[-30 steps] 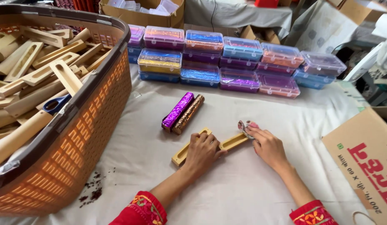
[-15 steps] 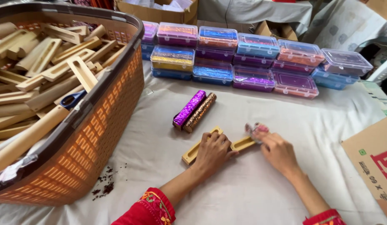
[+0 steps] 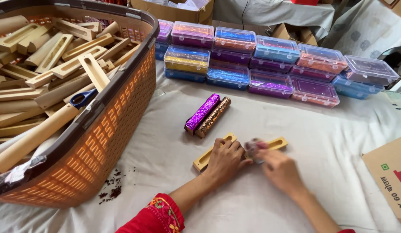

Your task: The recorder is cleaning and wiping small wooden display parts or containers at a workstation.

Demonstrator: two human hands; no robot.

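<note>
Both hands stay on the long yellow wooden holder [image 3: 209,156]; left hand [image 3: 225,159] presses flat, right hand [image 3: 280,170] now pinches shiny crumpled foil [image 3: 253,146] near the big orange basket [image 3: 109,142].

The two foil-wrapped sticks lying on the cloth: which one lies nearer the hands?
The brown-gold wrapped stick. It lies on the side toward the left hand and the wooden tray, while the purple wrapped stick lies beside it, toward the basket.

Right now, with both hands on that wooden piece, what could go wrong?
1. The left hand only presses the slotted wooden holder; it might slide on the white cloth.
2. The two foil-wrapped rolls lie loose nearby; a nudge could roll them.
3. The heaped basket may spill sticks.
</note>
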